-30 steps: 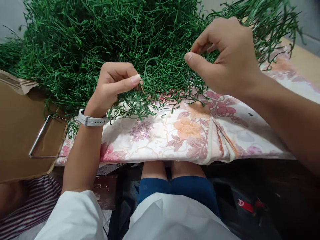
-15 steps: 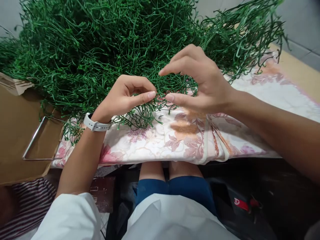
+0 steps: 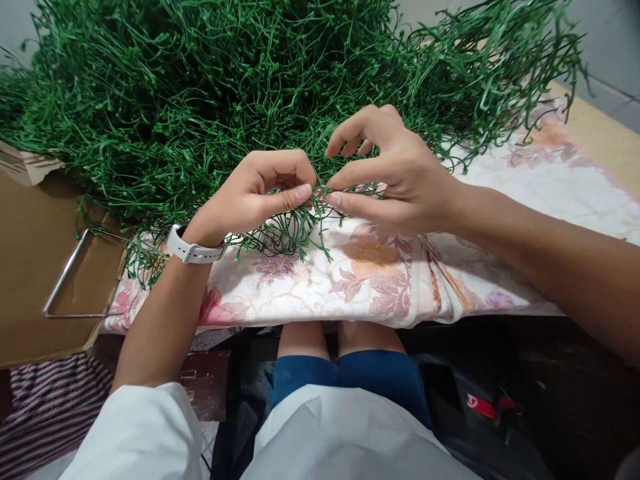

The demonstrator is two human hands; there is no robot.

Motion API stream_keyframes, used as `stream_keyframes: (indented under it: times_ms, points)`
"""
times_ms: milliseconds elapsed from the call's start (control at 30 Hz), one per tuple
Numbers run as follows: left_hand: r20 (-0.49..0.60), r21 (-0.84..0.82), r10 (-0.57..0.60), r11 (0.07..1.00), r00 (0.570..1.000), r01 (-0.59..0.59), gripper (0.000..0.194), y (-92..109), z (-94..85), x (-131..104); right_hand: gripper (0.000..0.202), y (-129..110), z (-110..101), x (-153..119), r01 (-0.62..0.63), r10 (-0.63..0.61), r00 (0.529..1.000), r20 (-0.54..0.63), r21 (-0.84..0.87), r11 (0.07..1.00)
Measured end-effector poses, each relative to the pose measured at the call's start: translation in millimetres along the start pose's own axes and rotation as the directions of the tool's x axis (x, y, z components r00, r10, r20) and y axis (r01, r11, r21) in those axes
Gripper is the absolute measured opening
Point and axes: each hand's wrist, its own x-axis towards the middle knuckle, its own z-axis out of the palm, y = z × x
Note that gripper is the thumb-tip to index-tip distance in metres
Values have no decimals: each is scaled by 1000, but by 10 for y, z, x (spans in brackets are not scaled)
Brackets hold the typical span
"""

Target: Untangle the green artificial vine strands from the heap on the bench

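A thick heap of thin, green, plastic-looking stems point(image 3: 215, 87) with small branching tips spreads in front of me. My left hand point(image 3: 260, 190), with a white watch band at the wrist, pinches a small bunch of green stems point(image 3: 295, 230) between thumb and fingers. Some of their tips hang below the thumb over the cloth. Close beside it, my right hand point(image 3: 387, 173) has thumb and index finger brought together on a green stem at the bunch, while its other fingers are curled and raised. The exact grip point is partly hidden by the fingertips.
A floral cloth point(image 3: 370, 287) covers the table under the heap. At left stands a brown cardboard box point(image 3: 40, 267) beside a bent metal wire frame point(image 3: 65, 273). Striped fabric point(image 3: 55, 407) lies below the box. My legs are under the table edge.
My right thumb and index finger, apart before, have closed together near the left fingertips. The right hand has come slightly lower. My left hand has kept its pinch almost in place.
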Motion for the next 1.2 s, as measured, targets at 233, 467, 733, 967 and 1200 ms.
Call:
stream_keyframes:
  times_ms: [233, 467, 733, 967, 1200]
  points:
    - [190, 65, -46, 997, 981, 34, 33, 10, -92, 6, 30, 38, -33, -6, 33, -48, 994, 102, 141, 990]
    - [272, 247, -177, 963, 946, 109, 31, 102, -208, -14, 29, 98, -109, 36, 119, -121, 974, 194, 23, 993]
    - [28, -4, -41, 999, 999, 41, 30, -58, -322, -40, 30, 562, -343, -21, -35, 18, 999, -50, -359, 933]
    - [-49, 60, -16, 998, 999, 18, 43, -170, -141, 18, 38, 496, -316, -14, -180, 158, 983, -97, -296, 938]
    - [-68, 120, 25, 993, 997, -17, 46, -187, -94, 6, 38, 162, -157, 40, -96, 96, 995, -10, -35, 995]
